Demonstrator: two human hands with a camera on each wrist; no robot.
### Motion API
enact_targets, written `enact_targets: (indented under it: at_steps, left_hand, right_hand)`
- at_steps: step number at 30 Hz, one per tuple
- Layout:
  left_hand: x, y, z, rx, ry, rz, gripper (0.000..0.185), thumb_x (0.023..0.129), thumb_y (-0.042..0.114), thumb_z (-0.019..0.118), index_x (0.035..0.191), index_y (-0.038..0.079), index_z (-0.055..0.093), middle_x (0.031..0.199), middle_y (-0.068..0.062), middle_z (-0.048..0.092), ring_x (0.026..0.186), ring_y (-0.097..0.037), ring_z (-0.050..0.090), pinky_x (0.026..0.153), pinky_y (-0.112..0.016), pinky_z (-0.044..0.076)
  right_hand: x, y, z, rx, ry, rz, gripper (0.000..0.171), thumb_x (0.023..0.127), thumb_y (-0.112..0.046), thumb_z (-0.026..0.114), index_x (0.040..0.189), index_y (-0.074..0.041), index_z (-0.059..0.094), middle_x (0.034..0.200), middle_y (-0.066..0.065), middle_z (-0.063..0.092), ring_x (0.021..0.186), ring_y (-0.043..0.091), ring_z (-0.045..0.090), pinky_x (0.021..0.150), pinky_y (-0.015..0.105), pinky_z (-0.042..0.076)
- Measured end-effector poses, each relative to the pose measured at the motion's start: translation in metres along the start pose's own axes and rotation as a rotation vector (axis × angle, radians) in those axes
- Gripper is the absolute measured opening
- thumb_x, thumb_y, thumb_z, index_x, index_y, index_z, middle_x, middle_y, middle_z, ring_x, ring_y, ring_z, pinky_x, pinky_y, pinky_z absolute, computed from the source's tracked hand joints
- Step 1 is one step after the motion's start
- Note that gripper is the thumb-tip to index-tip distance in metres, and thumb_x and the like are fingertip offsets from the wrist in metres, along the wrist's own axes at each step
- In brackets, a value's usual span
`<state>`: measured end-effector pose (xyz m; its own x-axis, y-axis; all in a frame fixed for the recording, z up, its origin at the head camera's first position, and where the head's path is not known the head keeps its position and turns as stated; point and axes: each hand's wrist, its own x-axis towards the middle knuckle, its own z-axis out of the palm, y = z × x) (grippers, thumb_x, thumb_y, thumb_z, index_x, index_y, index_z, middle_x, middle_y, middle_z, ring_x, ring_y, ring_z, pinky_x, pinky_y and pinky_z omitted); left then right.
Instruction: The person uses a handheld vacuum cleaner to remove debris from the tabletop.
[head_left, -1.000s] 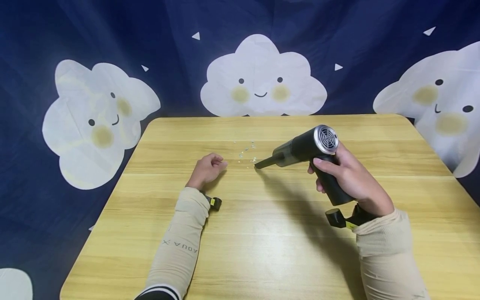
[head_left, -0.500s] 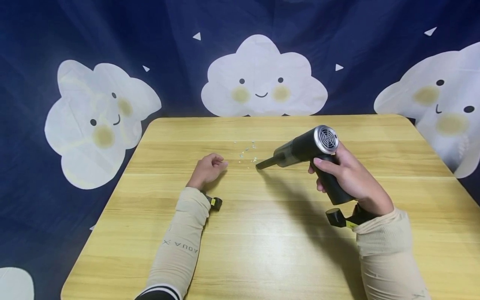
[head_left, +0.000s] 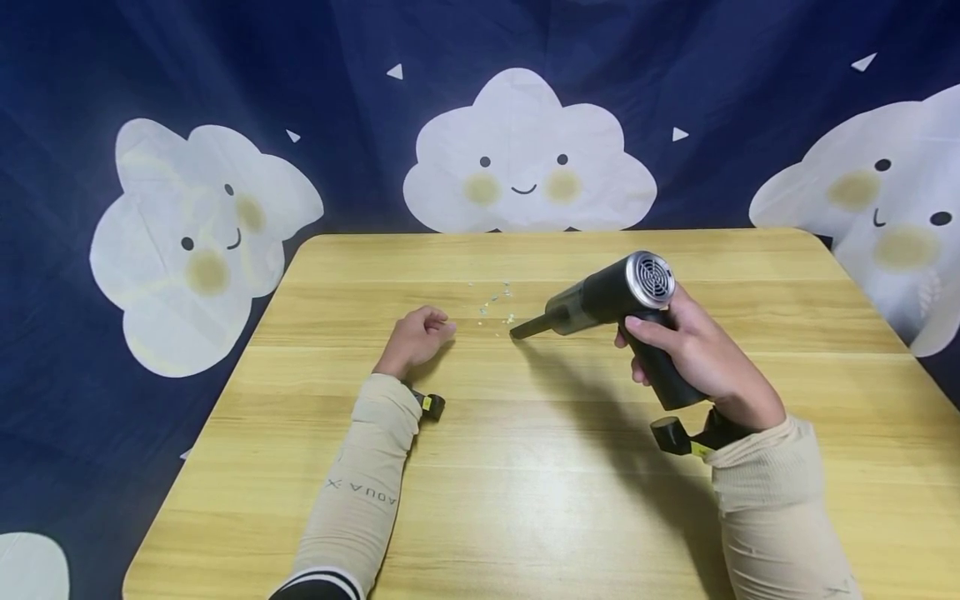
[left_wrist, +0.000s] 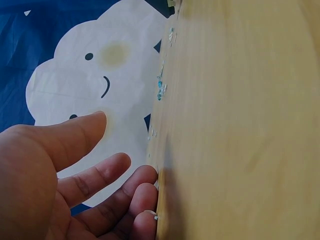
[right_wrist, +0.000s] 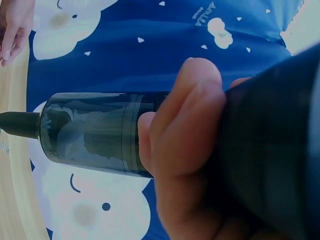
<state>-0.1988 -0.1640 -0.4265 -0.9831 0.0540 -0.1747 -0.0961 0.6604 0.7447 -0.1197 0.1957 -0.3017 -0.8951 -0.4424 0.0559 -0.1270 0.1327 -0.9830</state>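
Note:
My right hand [head_left: 708, 354] grips the handle of a black handheld vacuum cleaner [head_left: 607, 293] with a silver vented end. Its narrow nozzle points down and left, the tip close over the table beside small pale and bluish scraps [head_left: 495, 307]. In the right wrist view, fingers wrap the handle behind the clear dust cup [right_wrist: 95, 132]. On the other side of the scraps, my left hand [head_left: 415, 340] rests on its edge at the table, fingers loosely curled and holding nothing. The left wrist view shows some scraps [left_wrist: 160, 89] just beyond the fingertips.
A wood-grain table [head_left: 480, 492] lies beneath both arms. Behind it hangs a dark blue cloth [head_left: 345, 100] printed with smiling clouds. Each wrist wears a black camera mount, one of them [head_left: 430, 407] at the left sleeve.
Almost nothing differs. The vacuum cleaner's nozzle shifts very slightly beside the scraps, and the left hand stays in place.

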Motion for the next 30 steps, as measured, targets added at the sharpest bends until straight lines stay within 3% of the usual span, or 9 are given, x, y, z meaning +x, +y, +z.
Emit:
enact_targets:
  at_steps: [8, 30]
  left_hand:
    - [0.0000, -0.0004, 0.0003, 0.003, -0.006, -0.002, 0.040, 0.097, 0.035, 0.059, 0.125, 0.006, 0.057, 0.117, -0.009, 0.061, 0.109, -0.026, 0.055, 0.096, -0.041, 0.044]
    - [0.0013, 0.0001, 0.0012, 0.003, -0.004, -0.002, 0.040, 0.097, 0.035, 0.059, 0.124, 0.006, 0.057, 0.116, -0.009, 0.061, 0.109, -0.026, 0.055, 0.096, -0.041, 0.044]
  right_hand:
    - [0.0005, 0.0017, 0.0015, -0.004, -0.002, -0.001, 0.039, 0.102, -0.015, 0.049, 0.138, -0.013, 0.034, 0.092, 0.032, 0.049, 0.052, 0.036, 0.055, 0.050, 0.041, 0.052]
    - [0.0041, 0.0048, 0.0047, 0.058, -0.006, -0.018, 0.036, 0.102, -0.012, 0.048, 0.136, -0.013, 0.035, 0.088, 0.024, 0.053, 0.053, 0.037, 0.055, 0.049, 0.040, 0.052]
